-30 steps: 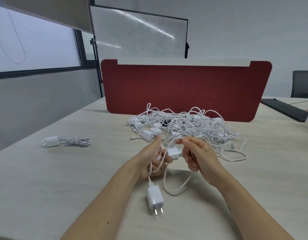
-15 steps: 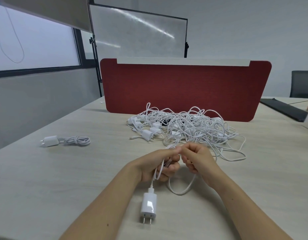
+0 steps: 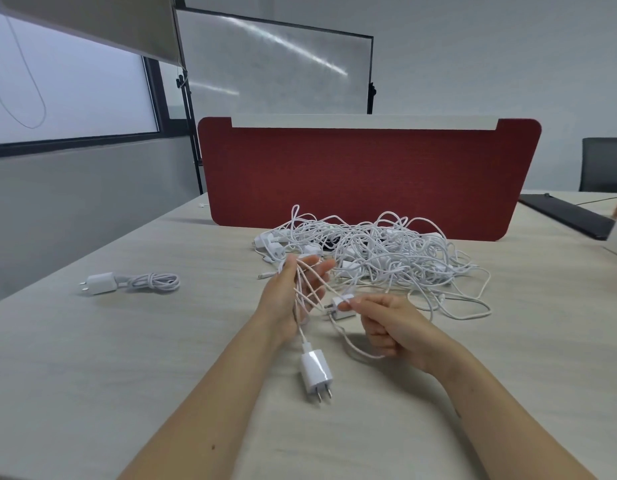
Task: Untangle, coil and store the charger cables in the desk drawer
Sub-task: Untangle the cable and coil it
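The left hand (image 3: 293, 292), fingers straight, carries loops of cable (image 3: 308, 289); the right hand (image 3: 386, 327) pinches the cable; the wall adapter (image 3: 315, 370) points its prongs nearward along the counter (image 3: 127, 358).

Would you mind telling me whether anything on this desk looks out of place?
Only the tangled cable pile before the red divider, a knotted heap; the coiled charger at left lies tidy. Nothing looks damaged.

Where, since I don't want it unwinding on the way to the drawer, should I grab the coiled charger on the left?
Probably round the middle of its cable bundle, from above, pinching across the short width. The loops lie flat and side by side on the table, so one grip gathers them all; lifting by the adapter at the left end might let them sag.
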A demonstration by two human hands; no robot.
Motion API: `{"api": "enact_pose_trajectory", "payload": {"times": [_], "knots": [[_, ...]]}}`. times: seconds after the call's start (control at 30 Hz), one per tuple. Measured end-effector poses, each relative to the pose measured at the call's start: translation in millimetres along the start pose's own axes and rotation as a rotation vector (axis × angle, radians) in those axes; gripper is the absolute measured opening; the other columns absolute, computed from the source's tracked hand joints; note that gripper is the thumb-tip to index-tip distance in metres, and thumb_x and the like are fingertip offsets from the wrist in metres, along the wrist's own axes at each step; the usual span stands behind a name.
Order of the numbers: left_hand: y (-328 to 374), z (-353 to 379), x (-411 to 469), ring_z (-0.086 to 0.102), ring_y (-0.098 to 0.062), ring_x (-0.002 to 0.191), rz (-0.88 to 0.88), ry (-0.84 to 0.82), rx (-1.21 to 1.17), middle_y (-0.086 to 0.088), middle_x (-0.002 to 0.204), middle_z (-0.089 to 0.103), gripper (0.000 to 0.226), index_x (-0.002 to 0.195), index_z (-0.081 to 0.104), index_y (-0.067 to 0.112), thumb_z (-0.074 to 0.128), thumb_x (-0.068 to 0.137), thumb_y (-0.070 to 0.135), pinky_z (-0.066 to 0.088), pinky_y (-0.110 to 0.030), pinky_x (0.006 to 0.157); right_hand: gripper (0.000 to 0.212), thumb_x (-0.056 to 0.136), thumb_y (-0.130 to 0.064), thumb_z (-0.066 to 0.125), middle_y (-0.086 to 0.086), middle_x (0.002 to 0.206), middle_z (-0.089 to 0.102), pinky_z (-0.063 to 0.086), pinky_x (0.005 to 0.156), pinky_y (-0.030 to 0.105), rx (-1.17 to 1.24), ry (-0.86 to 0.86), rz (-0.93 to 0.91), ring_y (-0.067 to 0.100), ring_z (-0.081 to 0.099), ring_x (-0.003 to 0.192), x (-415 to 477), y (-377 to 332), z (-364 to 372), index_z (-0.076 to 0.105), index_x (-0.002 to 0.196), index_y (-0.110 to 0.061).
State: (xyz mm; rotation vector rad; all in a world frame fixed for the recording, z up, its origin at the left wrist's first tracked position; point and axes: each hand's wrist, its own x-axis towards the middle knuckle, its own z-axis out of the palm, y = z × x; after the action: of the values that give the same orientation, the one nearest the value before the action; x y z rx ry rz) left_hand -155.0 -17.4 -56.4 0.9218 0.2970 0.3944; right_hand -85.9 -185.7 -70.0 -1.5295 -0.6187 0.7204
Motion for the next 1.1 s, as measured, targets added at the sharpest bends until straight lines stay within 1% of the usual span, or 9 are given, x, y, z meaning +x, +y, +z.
{"api": "enact_pose_trajectory", "payload": {"times": [0.1,0.2,0.33,0.4,0.47,0.57,0.7,0.97,1.1], "knots": [[0,2,0,0.067,-0.018,0.056,-0.092,0.033,-0.328,-0.003,0.059,0.064,0.039,0.084,0.054,0.014,0.036,0.105,0.041,0.062,-0.035,0.063,0.030,0.095,-0.031,0.063,0.000,0.050,0.036,0.029,0.044,0.023,-0.155,0.014,-0.031,0.014,0.032,0.042,-2,1,5,0.070,0.074,-0.011],[2,-3,5,0.035,-0.005,0.030,-0.127,0.095,-0.398,0.007,0.042,0.034,0.041,0.073,0.046,0.019,0.037,0.104,0.045,0.040,-0.015,0.036,0.038,0.085,-0.033,0.073,0.008,0.053,0.050,0.042,0.054,0.026,-0.120,0.053,-0.120,0.019,0.052,0.051,-2,0,4,0.061,0.053,-0.016],[3,-16,12,0.022,-0.004,0.027,-0.155,0.176,-0.251,0.009,0.039,0.027,0.044,0.070,0.042,0.020,0.036,0.104,0.047,0.019,-0.010,0.030,0.034,0.080,-0.021,0.073,0.006,0.053,0.048,0.053,0.079,0.030,0.237,0.021,-0.222,0.023,0.061,0.066,0,-1,1,0.051,0.055,-0.014],[0,-16,13,0.020,-0.003,0.028,-0.176,0.176,-0.119,0.008,0.040,0.027,0.044,0.069,0.041,0.020,0.039,0.104,0.047,0.016,-0.011,0.030,0.022,0.080,-0.021,0.061,0.004,0.050,0.040,0.054,0.066,0.032,0.323,-0.012,-0.212,0.019,0.050,0.051,-1,-5,3,0.053,0.062,-0.010],[-3,-14,10,0.020,-0.003,0.030,-0.223,0.121,0.008,0.008,0.043,0.027,0.045,0.070,0.040,0.019,0.043,0.101,0.050,0.015,-0.012,0.030,0.019,0.085,-0.021,0.057,0.001,0.048,0.032,0.034,0.041,0.023,0.285,-0.011,-0.188,0.014,0.030,0.041,-2,-9,4,0.059,0.069,-0.011],[-7,-6,0,0.022,-0.002,0.031,-0.282,-0.016,0.257,0.005,0.050,0.035,0.046,0.074,0.043,0.018,0.049,0.095,0.059,0.016,-0.012,0.030,0.027,0.099,-0.016,0.046,0.000,0.045,0.029,0.013,0.040,0.016,0.204,0.004,-0.211,0.010,0.016,0.038,-1,-7,3,0.067,0.082,-0.009],[-11,3,-12,0.023,-0.002,0.033,-0.344,-0.170,0.502,-0.001,0.059,0.054,0.058,0.080,0.050,0.014,0.042,0.090,0.071,0.019,-0.013,0.030,0.022,0.102,-0.018,0.050,0.000,0.045,0.035,0.018,0.038,0.016,0.026,0.099,-0.263,0.009,0.022,0.037,-1,-3,9,0.067,0.092,-0.007],[-16,8,-19,0.018,-0.004,0.037,-0.483,-0.441,0.529,0.008,0.045,0.029,0.068,0.064,0.053,0.021,0.034,0.082,0.084,0.014,-0.015,0.039,0.019,0.090,-0.024,0.070,-0.004,0.054,0.042,0.028,0.042,0.014,-0.051,0.306,-0.309,0.005,0.033,0.044,5,5,8,0.063,0.080,-0.010],[-18,7,-20,0.016,-0.005,0.040,-0.395,-0.453,0.576,0.008,0.048,0.027,0.048,0.066,0.048,0.023,0.050,0.088,0.066,0.013,-0.017,0.037,0.021,0.094,-0.023,0.065,0.005,0.058,0.046,0.028,0.041,0.014,-0.047,0.296,-0.319,0.005,0.034,0.043,7,5,9,0.063,0.085,-0.004]]}}
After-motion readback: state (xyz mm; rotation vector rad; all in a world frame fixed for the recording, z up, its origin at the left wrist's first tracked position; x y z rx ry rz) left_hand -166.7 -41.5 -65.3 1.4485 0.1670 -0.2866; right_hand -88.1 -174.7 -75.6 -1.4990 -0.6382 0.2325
